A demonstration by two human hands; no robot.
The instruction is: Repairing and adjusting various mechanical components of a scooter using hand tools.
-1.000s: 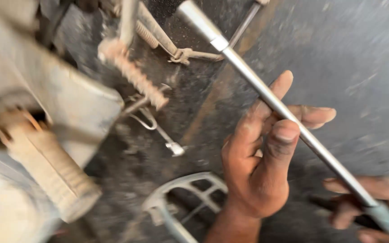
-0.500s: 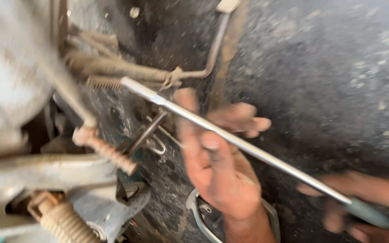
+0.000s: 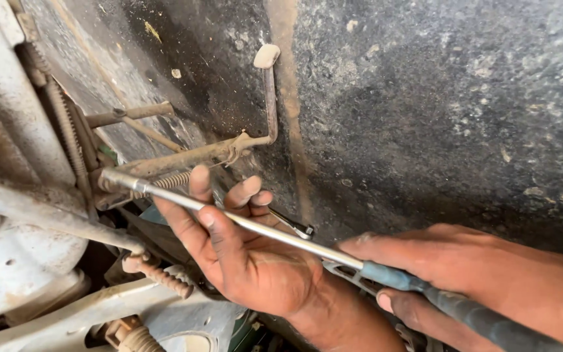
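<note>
Background: dark, oily ground point(image 3: 438, 111) fills the space above and to the right of both hands, with a rusty brown stripe running down it.
Left hand: left hand point(image 3: 242, 254) lies palm up, fingers loosely spread – the thumb presses on top of the metal rod, the other fingers are below it, so it guides the rod and does not clench it.
Right hand: right hand point(image 3: 464, 274) is closed around the blue handle point(image 3: 425, 290) at the lower right end of the tool.
Long tool: long steel rod point(image 3: 229, 215) goes diagonally from the right hand, across the left palm, up to the left; its tip touches the dirty machine parts just beyond the left fingertips.
Beyond the fingers: rusty bent lever point(image 3: 255, 130) with a flat pale end, and a coil spring point(image 3: 171, 181) just beside the rod tip.
Left of the hands: grey, dusty frame point(image 3: 14, 195) – a ribbed footpeg point(image 3: 158, 274) is below the left thumb.
Under the left hand: small spanner point(image 3: 294, 227) shows between the fingers and the rod.
</note>
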